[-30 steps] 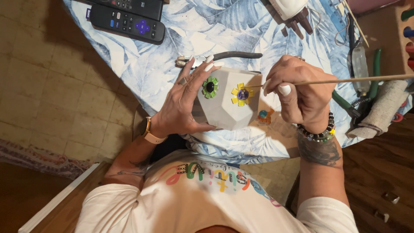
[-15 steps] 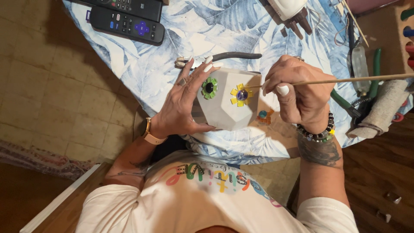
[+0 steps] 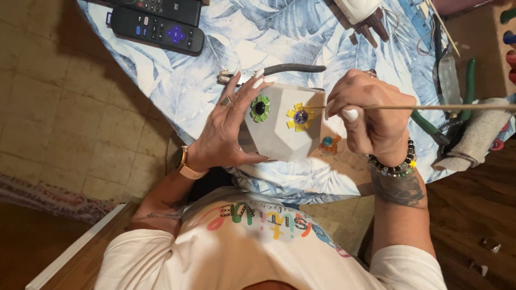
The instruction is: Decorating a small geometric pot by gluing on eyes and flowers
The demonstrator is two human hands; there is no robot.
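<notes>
- Our left hand wraps the left side of a pale faceted block, thumb under its lower edge and the white-nailed fingers over its top edge; the grip is closed on the block.
- Our right hand pinches a thin wooden stick, closed on it, and the stick's tip meets the yellow flower on the block's face.
- A green flower sits on the facet beside our left fingertips, apart from the yellow one.
- The block is held between both hands, above the near edge of the blue leaf-print table; whether it rests on the cloth we cannot tell.
- Just below our right hand, a small teal and orange piece lies on the cloth, near the block's lower right corner.
- Beyond our left fingertips lies a dark-handled tool, close to the block's upper edge.
- Further past our left hand sit two black remotes; the cloth between them and the fingers is bare.
- To the right of our right hand the stick runs out over green-handled pliers and a rolled cloth, so that side is crowded.
- Left of our left wrist the table's curved edge drops off to a tiled floor.
</notes>
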